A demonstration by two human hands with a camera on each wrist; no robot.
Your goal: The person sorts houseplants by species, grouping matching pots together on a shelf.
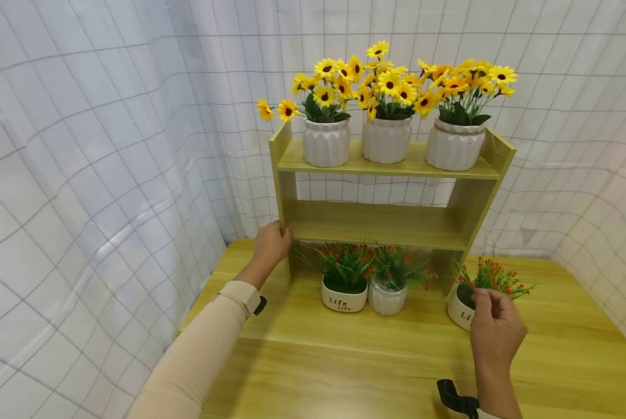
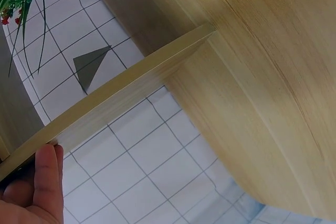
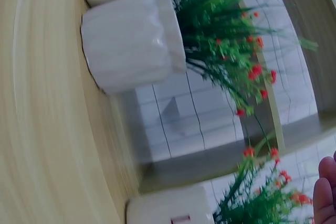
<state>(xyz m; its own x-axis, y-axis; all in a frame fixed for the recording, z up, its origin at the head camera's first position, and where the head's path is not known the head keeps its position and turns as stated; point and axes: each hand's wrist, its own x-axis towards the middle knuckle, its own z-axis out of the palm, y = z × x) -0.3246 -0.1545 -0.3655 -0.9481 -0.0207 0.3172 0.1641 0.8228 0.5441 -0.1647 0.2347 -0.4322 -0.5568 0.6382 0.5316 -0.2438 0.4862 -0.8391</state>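
Note:
My left hand (image 1: 272, 247) grips the left side panel of a small wooden shelf (image 1: 376, 224) at about the height of its middle board. In the left wrist view, its fingers (image 2: 47, 177) lie along the panel's edge. My right hand (image 1: 497, 329) is in front of a white oval pot (image 1: 461, 311) of red-flowered greenery (image 1: 493, 276), which stands by the shelf's right foot. Its thumb and forefinger are bent together close by the red blooms; I cannot tell whether they pinch a stem. At the right wrist view's edge, fingertips (image 3: 324, 192) appear beside the flowers.
On the top board stand three white fluted pots (image 1: 326, 142) of yellow daisies (image 1: 388, 84). Below, a "Life" pot (image 1: 344, 297) and a fluted pot (image 1: 387, 298), both with red-flowered greenery, stand side by side on the wooden table (image 1: 344, 361). White grid-patterned curtain (image 1: 109, 145) surrounds the table.

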